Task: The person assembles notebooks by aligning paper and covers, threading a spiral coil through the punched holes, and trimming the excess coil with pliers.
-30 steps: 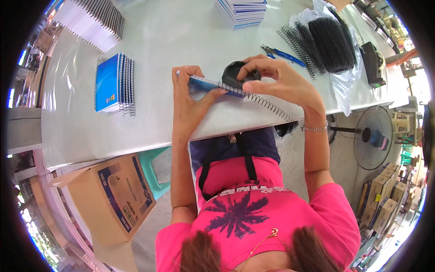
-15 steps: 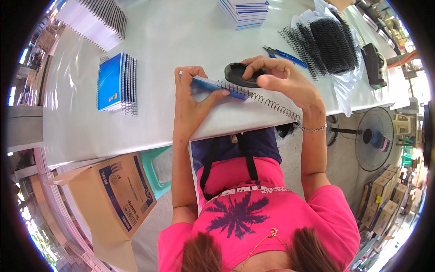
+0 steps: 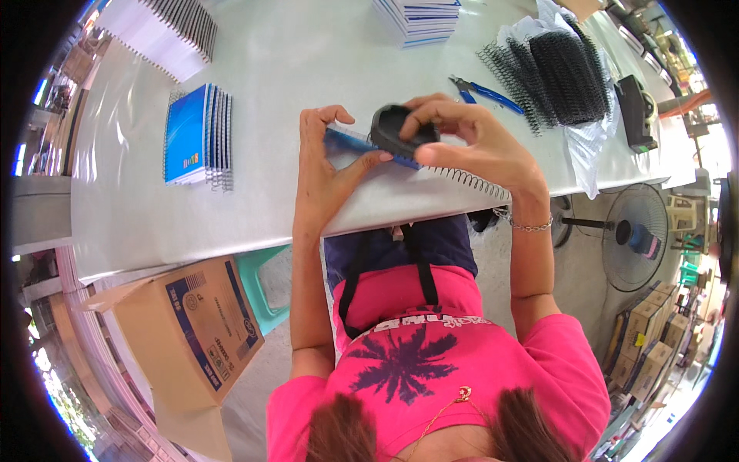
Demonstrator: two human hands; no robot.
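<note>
On its edge near the front of the table, a blue-covered notebook (image 3: pixel 348 146) is gripped by my left hand (image 3: pixel 325 173), thumb on the near cover and fingers over the far side. A black wire spiral (image 3: pixel 476 182) runs out of the notebook's right end toward my right wrist. My right hand (image 3: pixel 479 146) is closed on a black, rounded, hollow-looking oval object (image 3: pixel 387 125), held against the notebook's upper edge. That object hides part of the spiral and the edge holes. My right thumb lies close to where the spiral leaves the notebook.
Blue spiral notebooks (image 3: pixel 185 138) are stacked at left, with a larger stack (image 3: pixel 165 35) behind. Unbound books (image 3: pixel 423 23) stand at the back. Blue-handled cutters (image 3: pixel 496 98) lie beside a pile of black spirals (image 3: pixel 566 73). A cardboard box (image 3: pixel 204 323) and a fan (image 3: pixel 635 237) flank the table.
My right hand and the black oval object have moved slightly left along the notebook, and the object has tilted to show its hollow side. My left hand keeps its grip.
</note>
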